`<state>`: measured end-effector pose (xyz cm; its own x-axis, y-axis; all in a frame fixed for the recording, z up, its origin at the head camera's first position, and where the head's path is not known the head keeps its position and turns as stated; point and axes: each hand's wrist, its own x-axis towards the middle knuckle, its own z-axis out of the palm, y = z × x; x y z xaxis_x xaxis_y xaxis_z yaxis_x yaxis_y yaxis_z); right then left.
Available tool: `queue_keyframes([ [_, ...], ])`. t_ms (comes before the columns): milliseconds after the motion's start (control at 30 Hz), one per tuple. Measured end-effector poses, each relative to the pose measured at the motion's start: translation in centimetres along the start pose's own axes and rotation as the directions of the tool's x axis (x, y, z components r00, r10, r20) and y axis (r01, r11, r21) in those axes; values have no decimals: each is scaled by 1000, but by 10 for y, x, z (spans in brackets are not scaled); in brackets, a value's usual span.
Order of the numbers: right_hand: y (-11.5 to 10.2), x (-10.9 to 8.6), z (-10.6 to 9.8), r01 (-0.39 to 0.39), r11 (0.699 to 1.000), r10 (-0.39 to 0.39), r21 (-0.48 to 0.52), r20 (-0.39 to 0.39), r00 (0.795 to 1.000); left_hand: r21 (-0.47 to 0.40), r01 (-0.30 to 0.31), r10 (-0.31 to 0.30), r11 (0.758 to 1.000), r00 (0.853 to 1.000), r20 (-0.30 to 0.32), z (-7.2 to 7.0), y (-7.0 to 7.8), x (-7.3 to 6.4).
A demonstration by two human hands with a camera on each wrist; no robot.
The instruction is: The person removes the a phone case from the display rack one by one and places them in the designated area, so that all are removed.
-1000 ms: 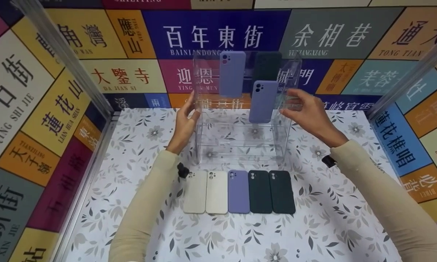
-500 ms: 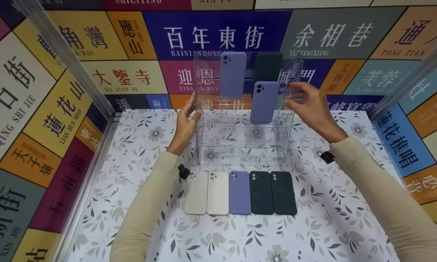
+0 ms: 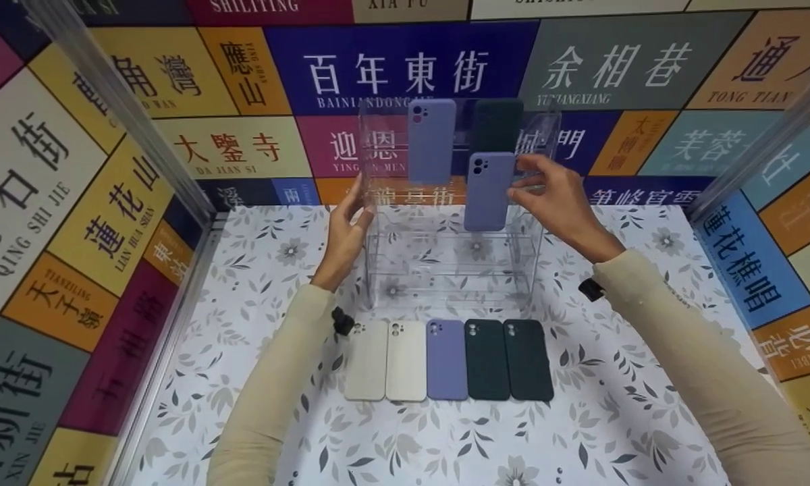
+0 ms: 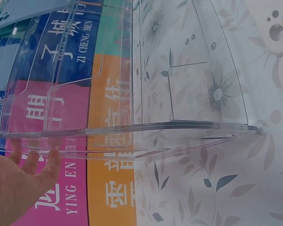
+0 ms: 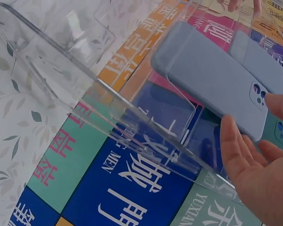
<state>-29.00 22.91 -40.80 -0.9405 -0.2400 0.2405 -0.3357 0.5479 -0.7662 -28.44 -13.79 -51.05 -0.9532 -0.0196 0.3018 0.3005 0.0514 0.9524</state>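
A clear tiered display stand (image 3: 449, 273) bears two lavender phone cases and a dark green one. My left hand (image 3: 344, 236) rests against its left side; in the left wrist view the fingertips (image 4: 53, 160) meet the clear side panel. My right hand (image 3: 557, 202) is at the lavender phone case (image 3: 489, 192) on the right, lower tier. In the right wrist view, thumb and finger are spread at two edges of that case (image 5: 207, 80), near its camera cutout. Behind stand the other lavender case (image 3: 432, 142) and the dark green case (image 3: 499, 125).
Several cases lie side by side in front of the stand: two cream ones (image 3: 407, 361), a lavender one (image 3: 447, 361) and two dark green ones (image 3: 488, 361). The tabletop (image 3: 432, 445) has a leaf print. Walls (image 3: 412, 61) of coloured signs enclose it, with metal posts (image 3: 131, 115) at the corners.
My right hand was apart from the stand's right side, and has moved left to the edge of the lower lavender case. The left hand stays at the stand's left side.
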Motion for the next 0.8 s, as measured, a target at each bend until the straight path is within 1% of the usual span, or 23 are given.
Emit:
queue_keyframes([
  [167, 0, 3, 4, -4, 1000, 4, 3, -32, 999, -8, -1, 1, 1000, 1000, 0, 1, 0, -1],
  [333, 2, 2, 10, 32, 999, -33, -12, -111, 993, 5, 19, -19, 1000, 1000, -2, 2, 1, -2],
  [533, 0, -1, 16, 72, 997, -66, 25, -191, 979, 10, 25, -25, 1000, 1000, 0, 0, 2, -1],
  [700, -9, -9, 11, 92, 993, -70, 79, -245, 967, -1, 25, -25, 1000, 1000, -7, 0, 2, 0],
  [800, -13, -15, 5, 111, 990, -86, 83, -258, 962, -3, 23, -23, 1000, 1000, -8, 0, 1, 1],
])
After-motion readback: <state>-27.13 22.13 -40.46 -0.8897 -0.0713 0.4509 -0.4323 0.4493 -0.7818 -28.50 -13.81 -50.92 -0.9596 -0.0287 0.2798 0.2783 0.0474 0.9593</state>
